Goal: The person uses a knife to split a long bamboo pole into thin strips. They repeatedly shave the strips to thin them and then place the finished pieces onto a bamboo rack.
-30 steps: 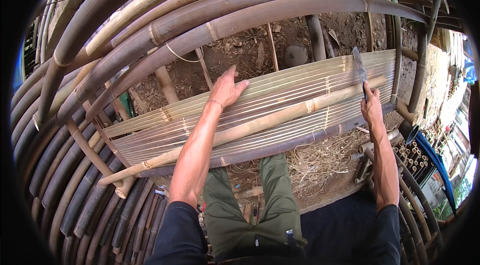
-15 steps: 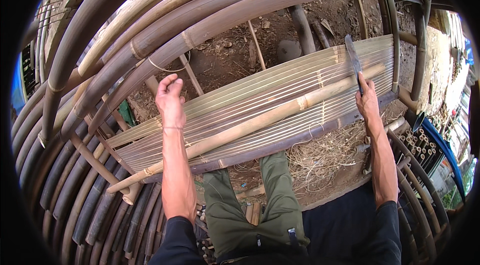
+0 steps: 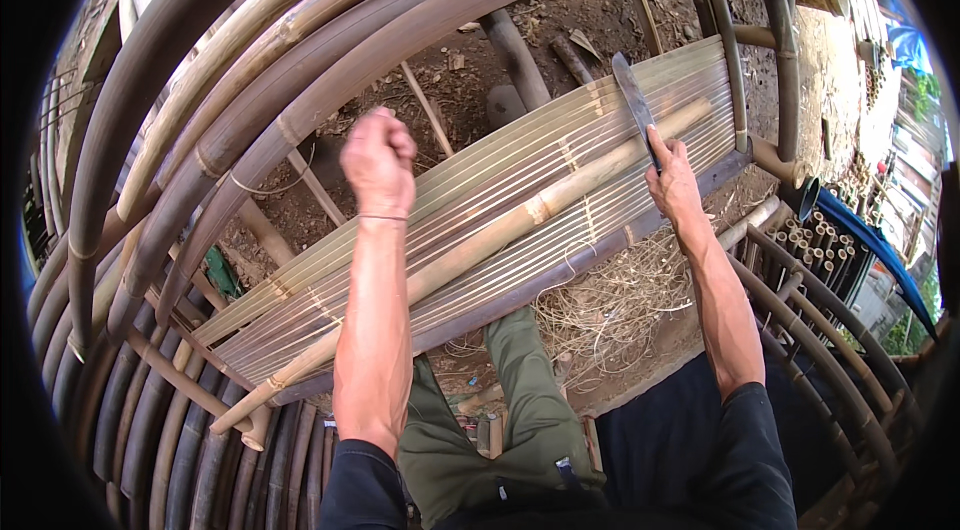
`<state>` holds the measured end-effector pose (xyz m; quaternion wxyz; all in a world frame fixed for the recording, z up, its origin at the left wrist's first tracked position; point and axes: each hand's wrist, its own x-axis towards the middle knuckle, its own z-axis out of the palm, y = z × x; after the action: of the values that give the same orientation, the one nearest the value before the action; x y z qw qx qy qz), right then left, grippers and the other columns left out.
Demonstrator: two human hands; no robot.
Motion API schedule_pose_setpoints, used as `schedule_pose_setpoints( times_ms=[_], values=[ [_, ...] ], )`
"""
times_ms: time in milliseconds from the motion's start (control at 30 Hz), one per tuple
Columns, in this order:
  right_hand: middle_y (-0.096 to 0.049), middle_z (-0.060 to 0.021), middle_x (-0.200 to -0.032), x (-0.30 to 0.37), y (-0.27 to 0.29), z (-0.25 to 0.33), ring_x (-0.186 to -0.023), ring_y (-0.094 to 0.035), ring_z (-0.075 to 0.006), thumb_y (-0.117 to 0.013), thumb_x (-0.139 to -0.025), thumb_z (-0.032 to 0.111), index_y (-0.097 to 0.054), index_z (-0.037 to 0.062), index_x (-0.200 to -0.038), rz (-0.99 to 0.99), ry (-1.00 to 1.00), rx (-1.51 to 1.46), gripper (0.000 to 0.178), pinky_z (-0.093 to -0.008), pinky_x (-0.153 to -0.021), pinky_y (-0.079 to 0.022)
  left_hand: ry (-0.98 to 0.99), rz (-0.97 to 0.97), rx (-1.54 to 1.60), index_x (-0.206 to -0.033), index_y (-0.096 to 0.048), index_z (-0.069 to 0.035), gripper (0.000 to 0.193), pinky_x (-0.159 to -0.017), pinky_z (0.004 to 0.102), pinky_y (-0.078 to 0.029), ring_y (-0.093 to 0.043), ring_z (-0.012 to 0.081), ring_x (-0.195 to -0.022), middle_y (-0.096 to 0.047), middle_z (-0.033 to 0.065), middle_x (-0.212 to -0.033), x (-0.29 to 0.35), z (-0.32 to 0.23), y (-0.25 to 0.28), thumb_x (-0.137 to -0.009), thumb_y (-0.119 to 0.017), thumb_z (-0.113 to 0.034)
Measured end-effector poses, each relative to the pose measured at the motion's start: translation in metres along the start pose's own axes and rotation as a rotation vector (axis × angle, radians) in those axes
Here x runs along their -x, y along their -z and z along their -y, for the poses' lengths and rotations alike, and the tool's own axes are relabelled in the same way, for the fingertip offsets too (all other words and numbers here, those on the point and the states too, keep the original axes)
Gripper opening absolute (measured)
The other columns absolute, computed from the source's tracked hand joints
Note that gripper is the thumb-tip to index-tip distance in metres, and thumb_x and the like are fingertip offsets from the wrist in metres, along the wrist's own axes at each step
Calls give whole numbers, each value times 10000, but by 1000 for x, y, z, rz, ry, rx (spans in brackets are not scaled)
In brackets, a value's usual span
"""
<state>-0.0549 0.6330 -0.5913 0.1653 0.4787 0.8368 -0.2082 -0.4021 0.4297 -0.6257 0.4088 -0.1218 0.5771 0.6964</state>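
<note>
Your left hand is in the air beside the far edge of the slats. Its fingers are curled inward, but they are blurred, so one cannot tell if they are fully pressed together or pinch something. A thin cord goes around your left wrist. Your left forearm crosses above the slats and above the pole.

Your right hand is closed around the handle of the knife. The blade points away from you and a little to the left, over the slats. The knife passes above the pole close to its right end; whether it touches the pole or the slats, one cannot tell.

The pole lies slantwise along the slats, and its lower left end goes out past them. A dark rail borders the slats on your side. Below this rail, pale fibres are heaped on the ground, to the right of your green trousers. Beyond the slats, a curved bamboo arches across. Far to the right, cut canes are stacked near a blue sheet.
</note>
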Motion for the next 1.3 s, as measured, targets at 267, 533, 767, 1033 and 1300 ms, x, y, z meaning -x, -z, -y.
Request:
schedule_pose_setpoints(
  times_ms=[267, 533, 767, 1033, 1300],
  values=[
    [-503, -205, -1191, 2, 8, 2, -1002, -594, -400, -584, -810, 9, -419, 152, -1430, 40, -51, -43, 658, -452, -860, -510, -250, 303, -1436, -1226, -575, 4, 550, -944, 415, -487, -574, 363, -1124, -577, 216, -1197, 51, 31, -6, -823, -719, -342],
    [-518, -200, -1171, 1, 12, -6, -972, -606, -379, -613, -811, 15, -428, 178, -1434, 49, -31, -71, 669, -437, -849, -511, 99, 491, -1095, -938, -693, -16, 181, -648, 328, -539, -643, 198, -752, -652, 64, -826, 28, 54, 1, -922, -622, -183],
    [-498, -242, -1268, 9, 7, -10, -1000, -610, -397, -579, -883, 108, -436, 206, -1429, -19, -90, -67, 573, -436, -864, -523, -23, 305, -942, -1084, -645, -8, 432, -827, 385, -518, -630, 238, -931, -654, 124, -1028, 79, 44, 11, -904, -647, -401],
    [-613, -177, -1076, 183, 37, 28, -804, -624, -123, -693, -824, 113, -332, -41, -1432, -212, -747, -1505, 723, -216, -638, -555, 35, 357, -1851, -889, -604, -13, 517, -786, 486, -466, -597, 418, -891, -638, 230, -922, 176, 20, 174, -856, -630, -529],
    [-558, -241, -1242, 377, 20, 166, -1176, -543, -368, -497, -808, 237, -404, 99, -1389, -64, -790, -2439, 604, -521, -1044, -419, -338, 632, -1548, -764, -520, -45, 478, -615, 478, -452, -584, 392, -678, -587, 192, -712, 339, -54, 137, -890, -605, -498]
  ],
)
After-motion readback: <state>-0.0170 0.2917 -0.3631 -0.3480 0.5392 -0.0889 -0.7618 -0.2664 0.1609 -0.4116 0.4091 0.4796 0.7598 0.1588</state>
